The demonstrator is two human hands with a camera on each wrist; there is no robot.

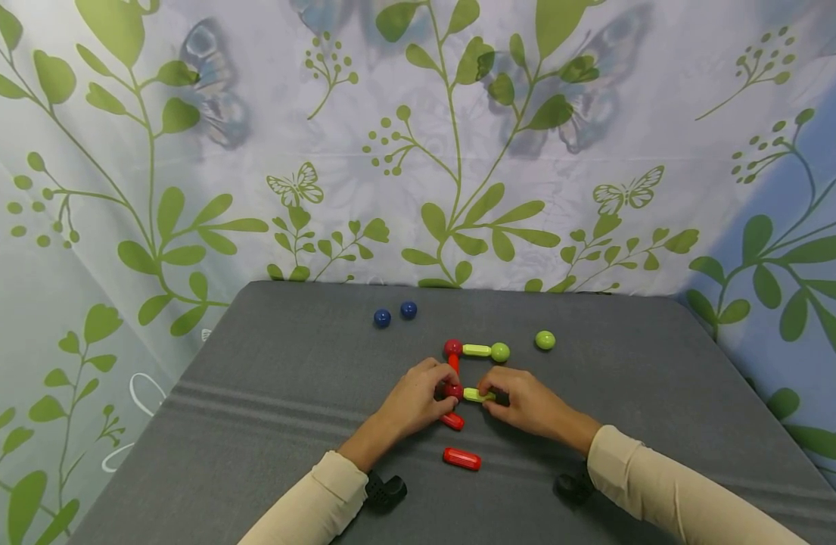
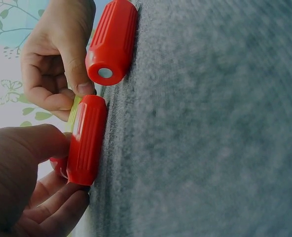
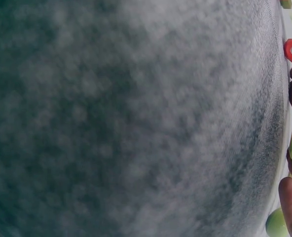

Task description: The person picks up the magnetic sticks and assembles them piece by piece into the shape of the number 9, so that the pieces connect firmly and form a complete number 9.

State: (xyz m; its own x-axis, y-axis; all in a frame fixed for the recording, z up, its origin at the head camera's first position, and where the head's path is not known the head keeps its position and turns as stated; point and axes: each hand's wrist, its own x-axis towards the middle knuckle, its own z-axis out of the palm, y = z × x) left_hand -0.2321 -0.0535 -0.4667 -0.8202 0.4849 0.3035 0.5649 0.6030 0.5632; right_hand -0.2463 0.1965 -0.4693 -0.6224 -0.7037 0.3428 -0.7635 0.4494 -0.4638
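- A short lime stick, ribbed along its sides, lies level in the middle of the surface, its left end at the near red ball; whether the two touch cannot be told.
- The near red ball is round and glossy; a red upright stick runs from it to the far red ball.
- From the far red ball, a far lime stick reaches right to a lime ball, forming a row.
- The right hand comes in from the near right, thumb and fingers closed in a pinch on the right part of the short lime stick.
- The left hand angles in from the near left, wrist low, thumb and fingers curled around the near red ball.
- A slanted red stick lies just beside the left thumb; whether it joins the ball cannot be told.
- Nearer, a loose red stick, grooved, shows a silvery disc at its end.
- Two blue balls rest far left; a loose lime ball sits far right of the row.
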